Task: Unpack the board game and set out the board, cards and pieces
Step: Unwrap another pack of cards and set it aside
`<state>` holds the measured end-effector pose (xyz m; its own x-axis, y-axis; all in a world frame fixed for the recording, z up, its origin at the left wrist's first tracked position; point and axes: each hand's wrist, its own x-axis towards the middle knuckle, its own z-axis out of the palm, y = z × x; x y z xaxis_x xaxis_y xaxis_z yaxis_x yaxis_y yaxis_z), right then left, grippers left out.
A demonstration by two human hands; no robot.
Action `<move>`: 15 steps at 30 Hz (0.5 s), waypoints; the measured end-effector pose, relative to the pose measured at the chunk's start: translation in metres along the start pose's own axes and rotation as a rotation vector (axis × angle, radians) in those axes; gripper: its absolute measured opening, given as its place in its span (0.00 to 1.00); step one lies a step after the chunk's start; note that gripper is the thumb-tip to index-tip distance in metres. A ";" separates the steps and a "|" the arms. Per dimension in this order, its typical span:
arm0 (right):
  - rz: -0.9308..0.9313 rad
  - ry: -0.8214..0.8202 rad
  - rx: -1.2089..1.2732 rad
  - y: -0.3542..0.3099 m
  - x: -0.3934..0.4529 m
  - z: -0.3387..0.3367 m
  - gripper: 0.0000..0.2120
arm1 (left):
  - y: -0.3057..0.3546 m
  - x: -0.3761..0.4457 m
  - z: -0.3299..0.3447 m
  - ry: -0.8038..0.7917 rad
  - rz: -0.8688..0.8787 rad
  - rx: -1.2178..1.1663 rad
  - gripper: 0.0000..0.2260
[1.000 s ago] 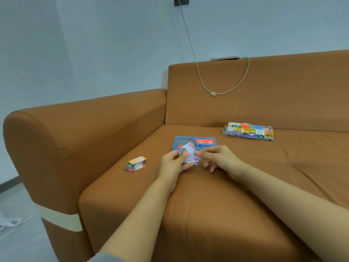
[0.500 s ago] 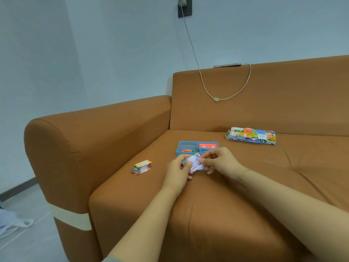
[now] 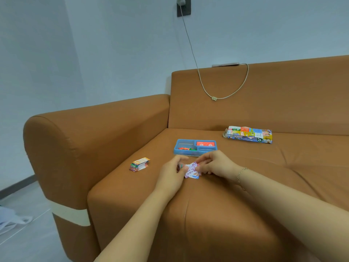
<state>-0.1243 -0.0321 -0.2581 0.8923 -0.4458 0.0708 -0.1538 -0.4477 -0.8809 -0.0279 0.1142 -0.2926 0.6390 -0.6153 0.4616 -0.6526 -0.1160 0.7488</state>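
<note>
We work on the seat of a brown sofa, its rounded armrest at our 10 o'clock and the backrest straight ahead at 12. Behind it stands a pale wall with a dark socket; a cable drops from it, loops over the backrest and rises to a phone lying on its top edge. At 8 o'clock we see grey floor and a white bag.

Our left hand and right hand meet over the cushion, both pinching a small bundle of cards between thumb and fingertips. Just beyond them, at 12 o'clock, sits a blue tray holding a red deck in one compartment and small orange and green pieces in another. The box lies flat at 1 o'clock, near the backrest. A separate card stack rests on the seat at 10 o'clock, well apart from our hands.
</note>
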 end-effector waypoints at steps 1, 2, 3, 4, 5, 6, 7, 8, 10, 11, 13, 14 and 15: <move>0.001 0.017 0.021 0.000 0.000 0.003 0.12 | -0.001 0.000 -0.002 0.030 -0.010 -0.011 0.09; -0.001 0.048 0.041 -0.001 0.001 0.006 0.12 | -0.002 0.001 -0.006 0.061 -0.023 -0.028 0.07; -0.005 0.084 0.060 -0.001 0.003 0.008 0.11 | -0.002 0.003 -0.011 0.095 -0.042 -0.042 0.07; -0.005 0.111 0.082 -0.002 0.005 0.011 0.11 | -0.003 0.005 -0.018 0.132 -0.064 -0.049 0.08; -0.005 0.120 0.102 -0.003 0.006 0.015 0.10 | -0.003 0.007 -0.027 0.167 -0.074 -0.033 0.08; -0.006 0.113 0.107 -0.004 0.007 0.017 0.09 | -0.004 0.008 -0.037 0.199 -0.066 0.001 0.07; -0.010 0.091 0.095 -0.005 0.008 0.021 0.08 | -0.003 0.009 -0.049 0.226 -0.053 0.049 0.07; -0.017 0.063 0.075 -0.007 0.009 0.025 0.06 | -0.004 0.010 -0.061 0.250 -0.034 0.104 0.06; -0.040 0.034 0.041 -0.008 0.011 0.033 0.04 | -0.005 0.014 -0.082 0.293 -0.045 0.134 0.06; -0.052 0.044 0.021 -0.007 0.012 0.037 0.04 | -0.006 0.017 -0.091 0.310 -0.077 0.110 0.06; -0.066 0.097 -0.033 -0.004 0.018 0.043 0.03 | -0.014 0.023 -0.103 0.340 -0.141 0.149 0.05; -0.071 0.119 -0.063 -0.002 0.020 0.045 0.03 | -0.020 0.027 -0.107 0.347 -0.166 0.204 0.05; -0.078 0.130 -0.085 -0.001 0.022 0.047 0.03 | -0.026 0.029 -0.110 0.345 -0.190 0.238 0.06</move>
<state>-0.0852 -0.0052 -0.2776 0.8414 -0.5013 0.2020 -0.1269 -0.5466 -0.8277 0.0529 0.1853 -0.2463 0.8283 -0.2744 0.4885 -0.5603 -0.4025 0.7239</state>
